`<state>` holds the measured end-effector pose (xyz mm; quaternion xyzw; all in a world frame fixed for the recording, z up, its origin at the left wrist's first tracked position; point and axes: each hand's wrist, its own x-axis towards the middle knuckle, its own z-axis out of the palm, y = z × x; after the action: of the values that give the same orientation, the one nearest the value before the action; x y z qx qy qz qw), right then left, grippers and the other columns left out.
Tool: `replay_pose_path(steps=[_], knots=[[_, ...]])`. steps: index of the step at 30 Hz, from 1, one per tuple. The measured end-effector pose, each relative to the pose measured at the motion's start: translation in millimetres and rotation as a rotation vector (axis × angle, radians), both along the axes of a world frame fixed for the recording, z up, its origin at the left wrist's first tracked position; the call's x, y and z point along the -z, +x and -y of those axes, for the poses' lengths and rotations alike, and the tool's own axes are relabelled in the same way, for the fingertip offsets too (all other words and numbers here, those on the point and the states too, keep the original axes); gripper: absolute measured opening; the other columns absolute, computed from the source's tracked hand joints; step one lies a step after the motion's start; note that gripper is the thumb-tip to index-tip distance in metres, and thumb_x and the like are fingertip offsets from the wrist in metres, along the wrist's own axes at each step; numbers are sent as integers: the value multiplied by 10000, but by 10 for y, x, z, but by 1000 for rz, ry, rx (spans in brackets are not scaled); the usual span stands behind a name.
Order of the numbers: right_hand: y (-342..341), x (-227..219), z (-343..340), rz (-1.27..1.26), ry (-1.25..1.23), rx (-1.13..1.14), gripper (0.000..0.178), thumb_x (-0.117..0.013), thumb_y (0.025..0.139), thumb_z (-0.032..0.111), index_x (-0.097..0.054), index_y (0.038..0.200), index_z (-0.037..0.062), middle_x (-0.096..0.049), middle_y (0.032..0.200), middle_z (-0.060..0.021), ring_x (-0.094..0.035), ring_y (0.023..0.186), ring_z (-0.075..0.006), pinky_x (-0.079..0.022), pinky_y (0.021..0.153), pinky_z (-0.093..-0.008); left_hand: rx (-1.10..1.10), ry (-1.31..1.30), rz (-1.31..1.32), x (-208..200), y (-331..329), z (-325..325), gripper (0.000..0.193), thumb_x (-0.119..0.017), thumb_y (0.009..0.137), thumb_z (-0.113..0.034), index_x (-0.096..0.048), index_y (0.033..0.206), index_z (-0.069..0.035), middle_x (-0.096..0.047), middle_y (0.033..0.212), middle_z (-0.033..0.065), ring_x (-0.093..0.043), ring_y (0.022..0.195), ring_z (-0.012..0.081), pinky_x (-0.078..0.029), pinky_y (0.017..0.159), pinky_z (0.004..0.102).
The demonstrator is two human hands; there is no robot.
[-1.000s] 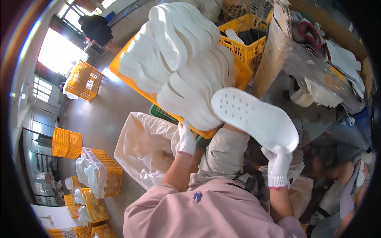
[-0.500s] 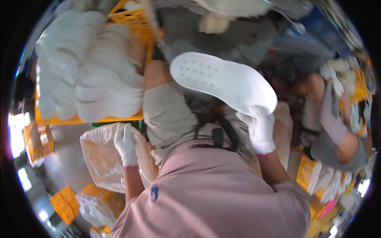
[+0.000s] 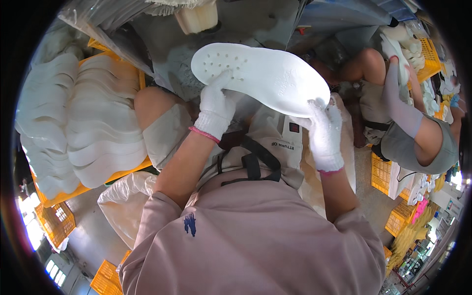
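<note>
A white shoe insole point(image 3: 268, 73) is held up in front of me, its long side slanting down to the right. Small holes dot its left end, and faint raised marks show near the right. My right hand point(image 3: 325, 135), in a white knitted glove, grips the right end at the lower edge. Under the holed end, my gloved left hand point(image 3: 216, 109) has its fingers against the lower edge, with the thumb side on the upper face. The fingertips behind the insole are hidden.
Left of my knee stands a yellow crate point(image 3: 93, 185) heaped with stacked white insoles point(image 3: 101, 113). A translucent plastic bag point(image 3: 123, 199) is below it. On the right sits another person point(image 3: 418, 142) handling a white piece, near yellow crates point(image 3: 381, 172). Grey machinery point(image 3: 246, 24) stands ahead.
My left hand has risen from beside the plastic bag and taken hold of the insole's holed end. The insole has shifted slightly up and left; the whole view has turned a little.
</note>
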<state>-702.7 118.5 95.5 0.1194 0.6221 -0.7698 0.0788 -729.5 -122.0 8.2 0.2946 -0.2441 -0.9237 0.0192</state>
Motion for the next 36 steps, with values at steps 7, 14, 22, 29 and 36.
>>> replay_pose_path(steps=[7, 14, 22, 29, 36], knots=[[169, 26, 98, -231, 472, -141, 555, -722, 992, 134, -528, 1460, -92, -704, 1244, -184, -689, 1120, -253, -569, 941, -370, 62, 220, -123, -30, -537, -500, 417, -606, 1099, -201, -560, 1432, 46, -688, 1321, 179, -698, 1184, 313, -581, 1054, 428], [334, -100, 429, -389, 805, -81, 638, -750, 972, 107, -467, 1502, -109, -705, 1209, -229, -711, 1080, -302, -566, 937, -408, 153, 344, -98, -302, -758, -533, 424, -547, 1137, -279, -556, 1439, 18, -709, 1316, 168, -692, 1199, 338, -565, 1080, 473], [-317, -427, 480, -279, 731, -182, 393, -610, 1061, 93, -548, 1393, -107, -720, 1141, -191, -699, 983, -237, -564, 832, -381, 43, -246, -78, -124, -1155, -481, 401, -684, 1069, -265, -658, 1331, 36, -737, 1215, 117, -714, 1062, 230, -585, 946, 368], [-1007, 1, 692, -819, 898, -144, 396, -632, 1005, 116, -586, 1320, -119, -707, 1034, -321, -713, 936, -510, -580, 802, -507, 262, -726, -401, 562, -1638, -87, 400, -423, 1164, -258, -646, 1401, -25, -728, 1330, 115, -690, 1217, 247, -529, 1076, 357], [-1808, 20, 900, -1079, 1230, -310, 164, -576, 960, 130, -646, 936, -16, -701, 1004, -286, -678, 879, -497, -562, 746, -548, 390, -996, 288, 138, -1195, 1060, 630, -734, 996, -449, -652, 1416, 13, -742, 1284, 136, -703, 1178, 284, -529, 1040, 372]])
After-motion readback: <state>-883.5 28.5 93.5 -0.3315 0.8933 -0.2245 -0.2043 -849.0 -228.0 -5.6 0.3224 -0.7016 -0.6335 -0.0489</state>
